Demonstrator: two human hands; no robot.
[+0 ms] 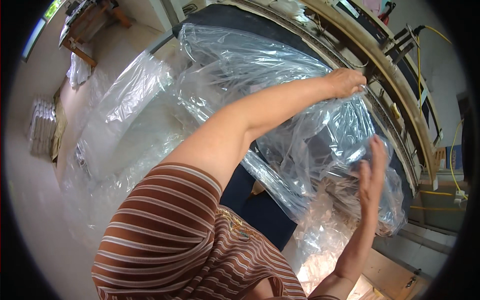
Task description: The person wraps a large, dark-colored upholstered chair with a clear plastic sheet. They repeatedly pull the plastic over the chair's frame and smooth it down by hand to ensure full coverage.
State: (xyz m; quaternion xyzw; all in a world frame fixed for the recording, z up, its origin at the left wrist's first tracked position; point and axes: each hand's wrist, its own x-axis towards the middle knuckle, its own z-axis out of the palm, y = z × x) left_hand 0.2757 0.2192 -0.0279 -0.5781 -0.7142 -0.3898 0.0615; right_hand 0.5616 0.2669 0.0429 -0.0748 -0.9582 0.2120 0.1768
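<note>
A large sheet of clear plastic film [235,50] lies crumpled over a dark worktop [227,15] and hangs down on the left toward the floor. My left arm reaches across to the far right, where my left hand [345,82] is closed on the film near the worktop's back edge. Nearer to me on the right, my right hand [371,177] has its fingers stretched out and a little apart, beside bunched film. It is slightly blurred, and I cannot tell whether it touches the film. More film [325,230] gathers in bright folds below the right hand.
Behind the worktop runs a long curved-looking machine rail [400,75] with a yellow cable [419,70]. A wooden table [82,37] stands at the far left. A stack of folded clear plastic [42,125] rests by the left wall. A wooden panel [392,275] sits at the lower right.
</note>
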